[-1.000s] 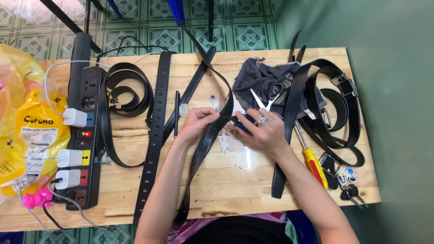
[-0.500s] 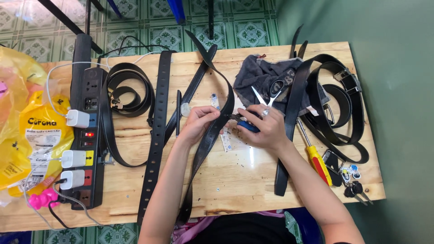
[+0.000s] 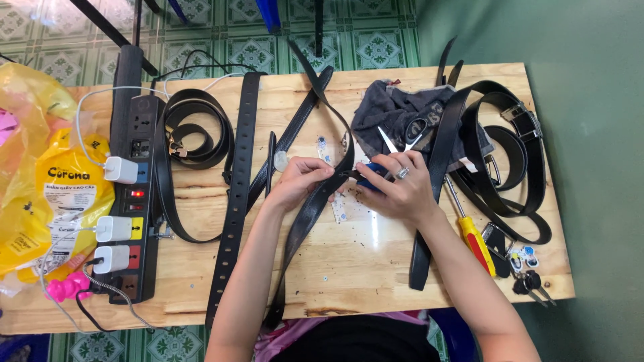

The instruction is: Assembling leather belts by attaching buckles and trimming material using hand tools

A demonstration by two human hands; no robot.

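A black belt (image 3: 315, 201) is held near the centre of the frame, running from the table's upper edge down past its lower edge, where its end is lost against dark clothing. It is pinched by the left hand (image 3: 300, 181), fingers closed on the strap. A small blue tool (image 3: 376, 171) is gripped by the right hand (image 3: 396, 188) and pressed against the belt; most of the tool is hidden under the fingers, so its kind cannot be told. Just above, scissors (image 3: 402, 137) are laid on a grey cloth (image 3: 389, 110). Further belts are coiled at the right (image 3: 510, 167), partly overlapping. A black power strip (image 3: 137, 194) is seen at the left on the wooden table (image 3: 376, 268).
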